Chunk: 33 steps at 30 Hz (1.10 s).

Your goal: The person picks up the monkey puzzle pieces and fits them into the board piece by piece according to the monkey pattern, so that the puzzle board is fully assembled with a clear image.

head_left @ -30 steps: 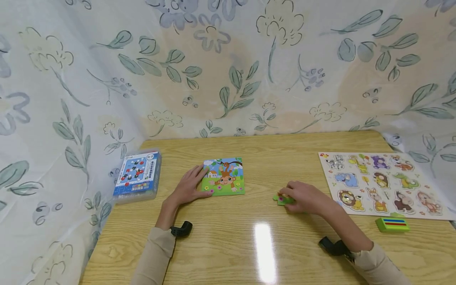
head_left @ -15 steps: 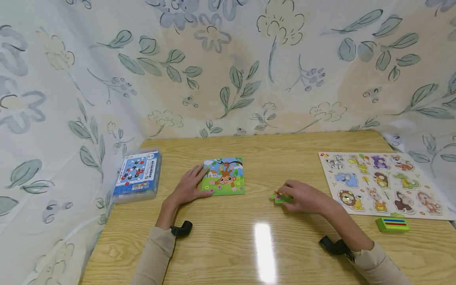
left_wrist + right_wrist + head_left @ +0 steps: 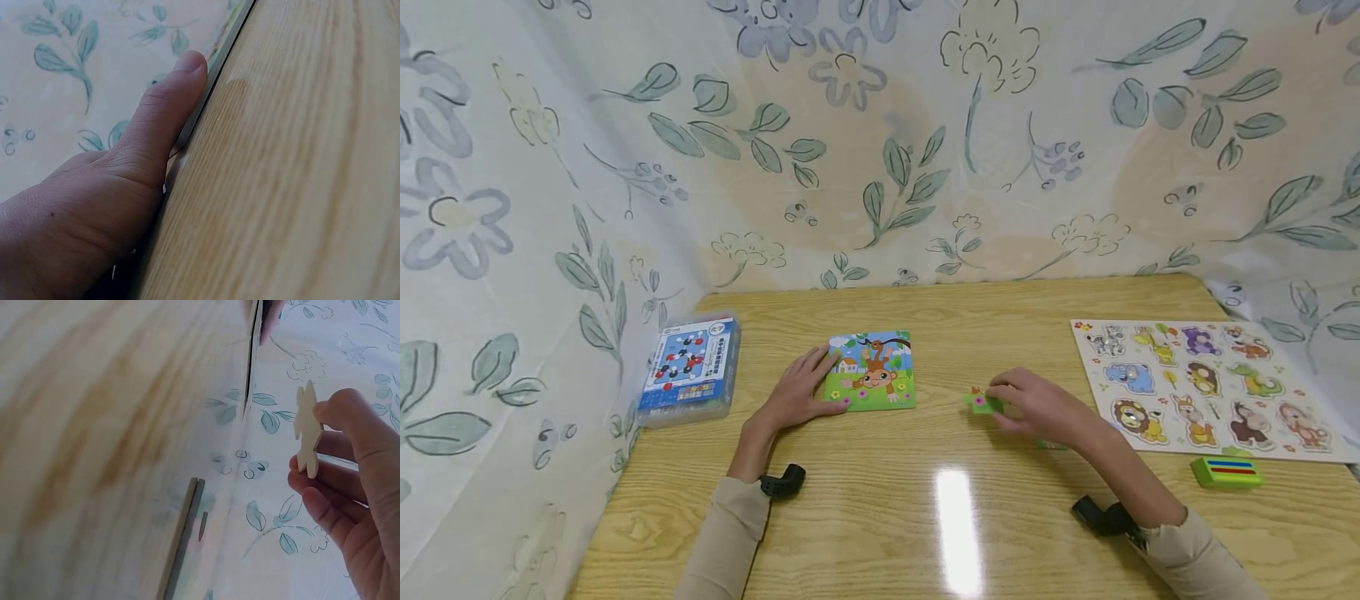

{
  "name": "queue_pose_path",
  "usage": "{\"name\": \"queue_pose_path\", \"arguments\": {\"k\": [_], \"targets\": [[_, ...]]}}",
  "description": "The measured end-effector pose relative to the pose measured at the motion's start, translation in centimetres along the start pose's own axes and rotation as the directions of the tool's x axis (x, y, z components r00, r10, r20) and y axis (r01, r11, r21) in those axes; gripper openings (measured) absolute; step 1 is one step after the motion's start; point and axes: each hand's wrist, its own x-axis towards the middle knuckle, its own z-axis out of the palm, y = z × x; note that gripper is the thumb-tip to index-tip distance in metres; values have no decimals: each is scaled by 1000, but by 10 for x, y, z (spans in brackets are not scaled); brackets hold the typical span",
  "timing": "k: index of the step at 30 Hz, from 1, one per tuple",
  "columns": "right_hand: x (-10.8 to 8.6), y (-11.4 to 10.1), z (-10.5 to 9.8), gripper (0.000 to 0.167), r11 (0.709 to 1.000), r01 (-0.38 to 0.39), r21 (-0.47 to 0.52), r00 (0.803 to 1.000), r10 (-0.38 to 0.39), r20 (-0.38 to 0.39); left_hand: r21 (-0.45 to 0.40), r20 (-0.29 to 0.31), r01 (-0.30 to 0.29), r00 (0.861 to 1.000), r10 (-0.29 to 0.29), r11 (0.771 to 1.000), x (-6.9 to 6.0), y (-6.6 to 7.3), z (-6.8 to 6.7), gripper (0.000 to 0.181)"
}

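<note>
In the head view, a square monkey picture puzzle (image 3: 874,372) lies flat on the wooden table. My left hand (image 3: 797,387) rests at its left side, fingers and thumb extended along the edge; the left wrist view has the thumb (image 3: 169,103) against that edge. To the right of the puzzle, my right hand (image 3: 1043,407) pinches a green jigsaw piece (image 3: 981,402) with a pink flower printed on it. Raised off the table, this piece shows its pale wooden side (image 3: 308,431) in the right wrist view. Part of another green piece (image 3: 1052,445) pokes out below the right hand.
At the right lies a white animal puzzle board (image 3: 1176,404). A green block (image 3: 1227,473) with blue and red stripes sits near its lower edge. A clear plastic case (image 3: 691,369) with a molecule picture stands at the left. Patterned cloth (image 3: 880,150) hangs behind the table (image 3: 865,500).
My right hand has turned slightly and brought the jigsaw piece a little left and up. Another green piece has come into sight below that hand. The left hand has stayed in place.
</note>
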Motion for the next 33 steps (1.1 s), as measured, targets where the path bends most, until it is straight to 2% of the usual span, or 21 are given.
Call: {"name": "queue_pose_path", "arguments": {"k": [5,9,11,14,21,25,27,31,33], "targets": [[2,1,1,28,1000,18,6,999,-18,-38,-8,-22,-18,1000,18,1000,0,1,0,93],[3,1,1,45,999,38,13,997,-37,-66,-6,-19,-16,1000,16,1000,0,0,0,94],[4,0,2,41,999,47,23,997,-46,-68,-3,-12,-10,1000,10,1000,1,0,1,94],[8,-3,2,27,997,61,48,997,-58,-60,4,-5,0,1000,0,1000,1,-1,1,94],[15,-12,4,44,997,47,68,998,-44,-36,5,6,4,1000,-5,1000,0,-1,2,94],[18,-14,5,41,997,26,76,1000,-25,-16,11,6,4,1000,-4,1000,0,-2,2,94],[20,-15,5,33,997,15,79,1000,-14,-9,9,5,3,1000,-3,1000,0,-2,2,94],[26,-16,5,38,997,1,83,1000,-1,2,1,1,-3,1000,3,1000,0,-1,0,94],[29,-17,6,35,997,-3,83,1000,2,11,0,1,-3,1000,3,1000,0,-1,0,94]]}}
